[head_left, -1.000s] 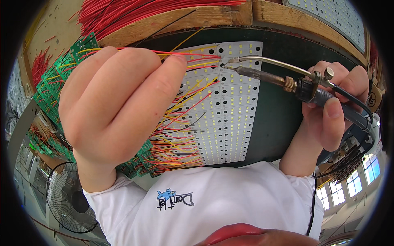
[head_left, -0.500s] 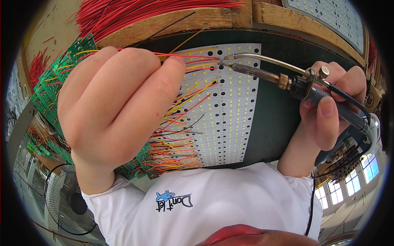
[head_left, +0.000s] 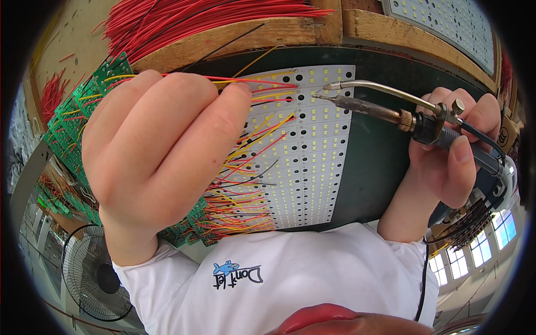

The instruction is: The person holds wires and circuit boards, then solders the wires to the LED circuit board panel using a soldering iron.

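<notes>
My left hand (head_left: 156,145) is closed, its fingertips pinching a red wire (head_left: 265,82) whose far end lies at the upper part of a white LED board panel (head_left: 329,134). Yellow and red wires run beside it over the panel. In my right hand (head_left: 455,145) is a soldering iron (head_left: 435,131), gripped by its dark handle. Beside its tip, a curved metal solder feed tube (head_left: 385,89) is clamped on. The tip hovers over the panel, a little right of the wire ends. Green circuit boards (head_left: 75,111) with wires lie left of and under my left hand.
A wooden frame (head_left: 240,42) borders the dark green work surface (head_left: 368,173) at the back. Beyond it lies a heap of red wires (head_left: 212,17). Another LED panel (head_left: 446,28) rests at the back right. A fan (head_left: 95,273) stands at the lower left.
The soldering iron has moved right and slightly nearer, and its tip has come away from the wire ends. My left hand has barely shifted and still pinches the wire.
</notes>
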Available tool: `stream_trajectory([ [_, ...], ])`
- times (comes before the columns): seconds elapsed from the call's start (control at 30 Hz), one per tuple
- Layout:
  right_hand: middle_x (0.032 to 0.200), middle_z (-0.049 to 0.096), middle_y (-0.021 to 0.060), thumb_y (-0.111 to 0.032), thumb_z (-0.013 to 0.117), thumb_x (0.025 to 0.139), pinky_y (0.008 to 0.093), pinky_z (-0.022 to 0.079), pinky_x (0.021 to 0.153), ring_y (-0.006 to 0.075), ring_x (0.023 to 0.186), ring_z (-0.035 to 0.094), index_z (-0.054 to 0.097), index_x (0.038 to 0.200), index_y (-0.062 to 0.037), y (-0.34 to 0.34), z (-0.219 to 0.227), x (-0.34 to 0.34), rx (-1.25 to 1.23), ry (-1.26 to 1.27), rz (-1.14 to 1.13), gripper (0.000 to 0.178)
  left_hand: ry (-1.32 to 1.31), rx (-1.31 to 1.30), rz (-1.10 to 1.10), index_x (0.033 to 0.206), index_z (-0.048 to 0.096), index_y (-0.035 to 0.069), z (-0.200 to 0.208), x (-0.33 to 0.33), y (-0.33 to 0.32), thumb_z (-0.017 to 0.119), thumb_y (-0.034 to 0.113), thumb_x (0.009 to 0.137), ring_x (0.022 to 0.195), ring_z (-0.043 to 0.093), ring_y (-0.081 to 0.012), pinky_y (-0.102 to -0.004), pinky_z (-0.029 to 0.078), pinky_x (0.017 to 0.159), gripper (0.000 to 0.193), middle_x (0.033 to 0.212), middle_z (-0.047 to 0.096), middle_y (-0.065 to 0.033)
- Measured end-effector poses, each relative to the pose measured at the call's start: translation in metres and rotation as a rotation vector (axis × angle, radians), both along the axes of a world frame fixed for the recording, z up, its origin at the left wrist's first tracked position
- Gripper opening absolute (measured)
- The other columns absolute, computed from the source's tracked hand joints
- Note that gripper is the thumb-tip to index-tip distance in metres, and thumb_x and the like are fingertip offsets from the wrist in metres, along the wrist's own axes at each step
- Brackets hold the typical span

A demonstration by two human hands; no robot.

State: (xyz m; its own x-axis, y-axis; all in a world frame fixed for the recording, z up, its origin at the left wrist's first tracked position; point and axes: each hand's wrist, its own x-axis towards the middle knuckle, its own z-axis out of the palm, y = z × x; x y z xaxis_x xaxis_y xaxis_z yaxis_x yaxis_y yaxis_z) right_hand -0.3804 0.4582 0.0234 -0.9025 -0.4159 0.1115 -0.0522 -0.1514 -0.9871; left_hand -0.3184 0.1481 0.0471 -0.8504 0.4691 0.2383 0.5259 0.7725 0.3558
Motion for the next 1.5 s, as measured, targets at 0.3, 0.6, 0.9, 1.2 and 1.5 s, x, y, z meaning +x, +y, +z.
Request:
stream_trajectory([
  [0.3,0.08,0.053,0.0068,-0.014,0.063,0.083,0.0273,0.04,0.06,0.0143,0.067,0.047,0.043,0.093,-0.0117,0.002,0.002,0.001,0.032,-0.036,0.005,0.023,0.044,0.096,-0.054,0.091,0.075,0.002,-0.005,-0.002,0.0,0.078,0.001,0.056,0.062,0.059,-0.0228,-0.0315,0.045,0.051,0.035,0.076,0.062,-0.0072],
  [0.6,0.083,0.055,0.0066,-0.013,0.064,0.084,0.028,0.039,0.06,0.0137,0.066,0.046,0.043,0.095,-0.0121,0.003,0.004,0.001,0.03,-0.005,0.104,0.023,0.028,0.008,-0.074,0.089,0.074,0.001,-0.005,-0.003,0.002,0.077,0.001,0.055,0.062,0.06,-0.0217,-0.0317,0.047,0.051,0.034,0.076,0.061,-0.0064],
  [0.9,0.084,0.055,0.0071,-0.014,0.066,0.083,0.0281,0.039,0.06,0.0141,0.067,0.047,0.041,0.096,-0.0124,0.003,0.004,-0.001,0.092,0.08,0.128,0.028,0.112,0.094,-0.043,0.089,0.075,0.0,-0.014,-0.003,0.004,0.079,-0.001,0.055,0.061,0.059,-0.0213,-0.0313,0.046,0.051,0.034,0.075,0.061,-0.0067],
  [1.2,0.085,0.055,0.0075,-0.014,0.068,0.084,0.0265,0.039,0.057,0.0136,0.066,0.046,0.041,0.095,-0.0125,-0.003,0.006,0.001,0.159,0.129,0.145,0.029,0.098,0.093,-0.068,0.089,0.075,0.0,-0.015,-0.004,0.002,0.077,0.001,0.054,0.061,0.059,-0.0217,-0.0319,0.046,0.051,0.035,0.075,0.061,-0.0069],
  [1.5,0.088,0.057,0.0081,-0.014,0.07,0.085,0.0249,0.039,0.055,0.0129,0.064,0.046,0.04,0.094,-0.0119,-0.009,0.008,0.006,0.197,0.113,0.075,0.031,0.098,0.088,-0.069,0.088,0.074,0.0,-0.014,-0.004,0.002,0.075,0.003,0.052,0.061,0.059,-0.022,-0.0321,0.046,0.051,0.037,0.075,0.061,-0.0071],
])
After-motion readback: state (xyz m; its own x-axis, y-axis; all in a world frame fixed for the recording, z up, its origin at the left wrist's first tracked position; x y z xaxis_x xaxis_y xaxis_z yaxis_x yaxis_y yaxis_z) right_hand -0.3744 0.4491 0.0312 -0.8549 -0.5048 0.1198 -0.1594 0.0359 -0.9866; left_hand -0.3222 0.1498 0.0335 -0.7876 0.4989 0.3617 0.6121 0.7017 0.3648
